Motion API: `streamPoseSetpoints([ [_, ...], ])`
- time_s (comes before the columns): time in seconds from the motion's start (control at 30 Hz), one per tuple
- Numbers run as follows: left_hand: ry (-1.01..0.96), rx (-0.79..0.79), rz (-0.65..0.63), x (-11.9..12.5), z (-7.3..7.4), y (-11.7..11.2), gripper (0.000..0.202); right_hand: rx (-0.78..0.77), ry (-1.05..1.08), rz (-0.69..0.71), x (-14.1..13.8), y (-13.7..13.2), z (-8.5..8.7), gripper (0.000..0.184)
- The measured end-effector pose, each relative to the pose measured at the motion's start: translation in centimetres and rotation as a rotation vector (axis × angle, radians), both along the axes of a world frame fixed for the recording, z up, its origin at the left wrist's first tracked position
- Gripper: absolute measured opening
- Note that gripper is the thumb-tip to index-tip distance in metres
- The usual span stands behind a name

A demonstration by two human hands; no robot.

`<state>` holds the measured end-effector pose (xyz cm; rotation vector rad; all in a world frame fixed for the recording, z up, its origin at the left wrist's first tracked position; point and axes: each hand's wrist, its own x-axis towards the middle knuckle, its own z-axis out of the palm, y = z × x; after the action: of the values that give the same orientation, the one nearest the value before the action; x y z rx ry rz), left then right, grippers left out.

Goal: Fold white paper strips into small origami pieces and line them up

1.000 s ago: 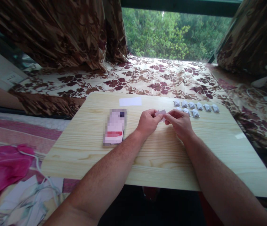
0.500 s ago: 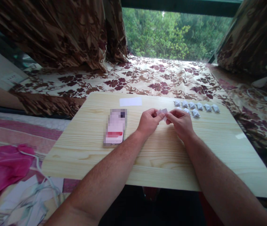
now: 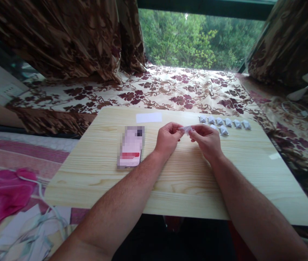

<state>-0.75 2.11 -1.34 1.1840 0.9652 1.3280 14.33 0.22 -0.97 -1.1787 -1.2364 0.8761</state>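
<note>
Above the middle of the wooden table (image 3: 99, 145), a small folded white paper (image 3: 187, 129) is pinched between my two hands. My left hand (image 3: 168, 136) has thumb and fingers closed on its left side. On its right side, my right hand (image 3: 206, 138) grips it the same way. Just beyond my right hand stand several small pointed folded-paper pieces (image 3: 228, 122) in two rows; the nearer row is partly hidden behind that hand. A flat white paper strip (image 3: 148, 117) lies to the far left of my hands.
A phone (image 3: 131, 146), blurred out, lies on the table left of my left forearm. A small white scrap (image 3: 275, 156) is at the right edge. Pink cloth (image 3: 4, 195), a white cable (image 3: 42, 190) and loose papers (image 3: 20, 226) lie on the bed at left.
The paper between my hands has gone from a flatter sheet to a more folded, pointed shape. Both hands stay pinched on it, and the whole view has shifted slightly.
</note>
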Motion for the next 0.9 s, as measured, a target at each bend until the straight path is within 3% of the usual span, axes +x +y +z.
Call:
streamPoseSetpoints([
  [0.23,-0.022,-0.043,0.054,0.01,0.21,0.10,0.020,0.069,-0.029,-0.091,-0.01,-0.28,0.56,0.034],
  [0.57,-0.047,-0.040,0.085,-0.06,-0.37,0.38,0.025,0.083,0.058,0.010,-0.36,-0.29,0.35,0.026],
  [0.9,0.016,0.056,0.078,0.02,0.51,-0.57,0.017,0.054,0.094,-0.006,-0.26,-0.15,0.26,0.025],
])
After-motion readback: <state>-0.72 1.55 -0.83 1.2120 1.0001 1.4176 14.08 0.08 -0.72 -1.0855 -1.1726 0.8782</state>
